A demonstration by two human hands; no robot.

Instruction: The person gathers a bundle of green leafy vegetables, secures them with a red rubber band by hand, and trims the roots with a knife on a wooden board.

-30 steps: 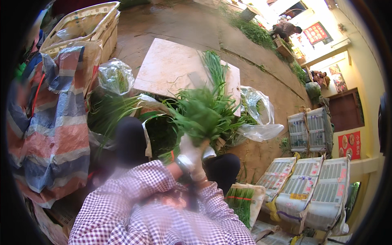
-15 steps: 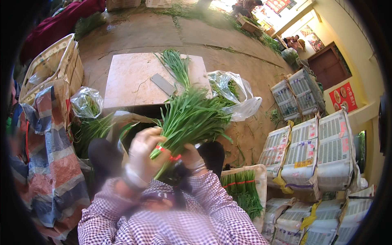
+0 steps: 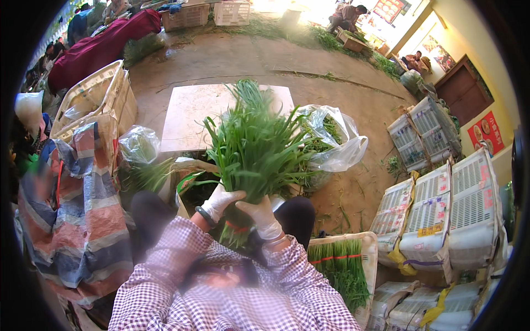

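In white gloves, my left hand (image 3: 221,202) and my right hand (image 3: 261,217) are wrapped round the two sides of a bunch of garlic chives (image 3: 256,146), thumbs toward each other. The long green leaves fan upward and away from me, slightly blurred. Below my hands the cut stalk ends hang down, with a red band round them. Beyond the bunch stands a low white-topped table (image 3: 190,118), its middle hidden by the leaves. More loose chives lie on it behind the bunch.
An open plastic bag of greens (image 3: 348,138) stands right of the table, another clear bag (image 3: 139,144) left. A crate (image 3: 371,243) of banded bunches is at my right. Beyond it are stacked white crates (image 3: 417,215). Striped sheeting (image 3: 83,220) covers something at left. People sit far off.
The bunch has turned from leaning right to more upright, its stalk ends now pointing down. My left hand has moved down from the red band to the bunch's side. The view has shifted.
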